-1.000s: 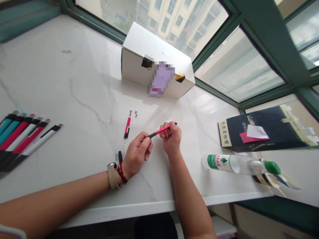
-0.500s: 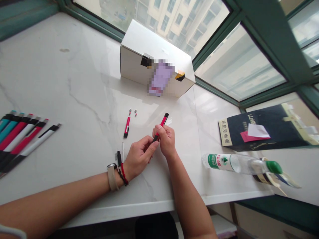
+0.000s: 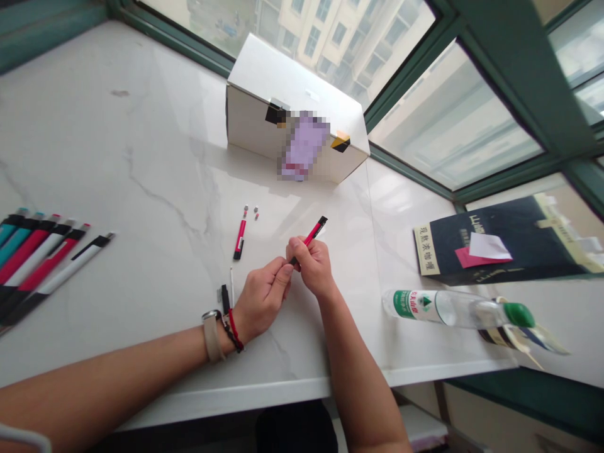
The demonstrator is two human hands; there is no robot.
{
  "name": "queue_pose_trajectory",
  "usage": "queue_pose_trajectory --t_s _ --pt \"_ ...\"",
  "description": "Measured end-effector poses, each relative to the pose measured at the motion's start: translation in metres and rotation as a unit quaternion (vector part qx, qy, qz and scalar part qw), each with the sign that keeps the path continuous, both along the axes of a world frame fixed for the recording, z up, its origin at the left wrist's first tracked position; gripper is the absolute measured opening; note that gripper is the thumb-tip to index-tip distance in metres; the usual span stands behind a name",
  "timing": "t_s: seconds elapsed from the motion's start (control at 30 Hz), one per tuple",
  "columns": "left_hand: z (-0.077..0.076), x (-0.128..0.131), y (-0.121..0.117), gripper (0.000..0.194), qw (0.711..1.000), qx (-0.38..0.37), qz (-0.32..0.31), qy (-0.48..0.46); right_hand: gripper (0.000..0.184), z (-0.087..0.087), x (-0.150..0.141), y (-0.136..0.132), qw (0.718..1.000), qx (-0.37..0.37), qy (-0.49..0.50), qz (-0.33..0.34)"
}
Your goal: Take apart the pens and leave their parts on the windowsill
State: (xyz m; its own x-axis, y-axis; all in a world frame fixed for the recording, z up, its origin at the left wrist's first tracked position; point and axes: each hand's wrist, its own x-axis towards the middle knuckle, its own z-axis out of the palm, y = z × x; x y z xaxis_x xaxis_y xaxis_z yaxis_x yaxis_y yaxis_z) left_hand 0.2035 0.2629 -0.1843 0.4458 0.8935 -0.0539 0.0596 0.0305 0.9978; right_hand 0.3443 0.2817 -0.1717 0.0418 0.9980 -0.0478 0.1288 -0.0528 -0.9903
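Note:
A red and black pen (image 3: 314, 231) slants up and to the right out of my hands. My right hand (image 3: 312, 265) is closed around its middle, thumb lying along it. My left hand (image 3: 265, 294) pinches the dark lower end, which the fingers mostly hide. To the left lies a red pen barrel (image 3: 240, 240) with a black end. Small metal and red parts (image 3: 256, 212) sit just above it. Close to my left wrist are a thin white refill (image 3: 231, 280) and a black pen grip (image 3: 225, 297), partly hidden by the wrist.
Several teal, red and white pens (image 3: 44, 264) lie in a row at the left. A white box (image 3: 264, 119) stands by the window. On the right are a dark paper bag (image 3: 495, 236), paper slips (image 3: 488, 248) and a water bottle (image 3: 448, 308). The table's front edge (image 3: 226, 402) runs below my arms.
The pen's upper end has tilted a little to the right. My left fingers have closed tighter around its lower end, beside my right hand.

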Motion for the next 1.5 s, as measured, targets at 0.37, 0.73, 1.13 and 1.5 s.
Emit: queue_pose_trajectory --t_s 0.37,0.73,1.13,1.5 --pt "-0.002 0.004 0.004 0.045 0.986 -0.103 0.045 -0.127 0.050 -0.004 -0.008 -0.001 0.999 0.028 0.012 -0.007" --pt "-0.005 0.006 0.007 0.029 0.981 -0.124 0.035 -0.148 0.053 -0.009 -0.005 0.002 0.997 0.038 0.041 -0.061" --pt "-0.006 0.006 0.006 0.030 0.975 -0.139 0.025 -0.174 0.053 -0.010 -0.007 0.001 0.996 0.019 0.037 -0.072" --pt "-0.008 0.006 0.005 0.029 0.972 -0.152 0.011 -0.181 0.054 -0.014 -0.007 0.002 0.996 0.015 0.042 -0.075"
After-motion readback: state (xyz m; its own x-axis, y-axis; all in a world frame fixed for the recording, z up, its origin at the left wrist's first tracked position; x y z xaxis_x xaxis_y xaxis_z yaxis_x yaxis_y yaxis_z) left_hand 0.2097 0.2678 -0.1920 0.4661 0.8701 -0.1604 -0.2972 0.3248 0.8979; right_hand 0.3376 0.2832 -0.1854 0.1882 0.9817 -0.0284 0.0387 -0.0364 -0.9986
